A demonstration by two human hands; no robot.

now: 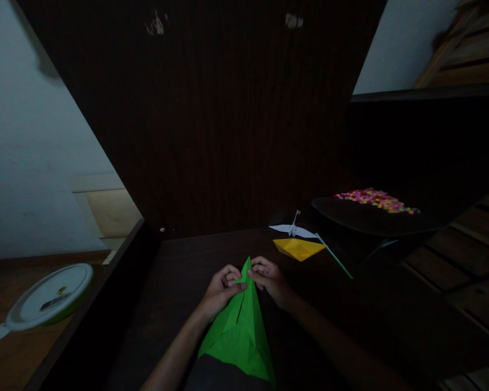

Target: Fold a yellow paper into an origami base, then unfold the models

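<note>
Green paper [238,331], folded into a long narrow kite shape, lies on the dark worktop [179,271] directly in front of you, its sharp tip pointing away from you and its wide end toward your body. Your left hand [222,288] and right hand [271,279] meet at that far tip, one on each side. Both are curled nearly closed, fingertips pinching the paper's upper edges just below the point.

To do this fold well, in my judgement, keep the tip centred on the crease that runs down the middle of the model, match the two slanted edges before pressing, and then run a fingertip firmly along the fold from the tip downward. The light is dim, so feel for edge alignment rather than relying on sight.

Beyond your right hand, a little farther back on the worktop, sit a yellow folded paper shape [298,248] and, just behind it, a white paper crane [294,229]. A thin green stick [334,256] lies slanted beside them. Farther right, a dark tray [375,220] carries a scatter of small bright pink and yellow pieces [377,200]. Well off to the left, on a lower wooden surface, rests a round white lid with a green rim [49,297].
</note>
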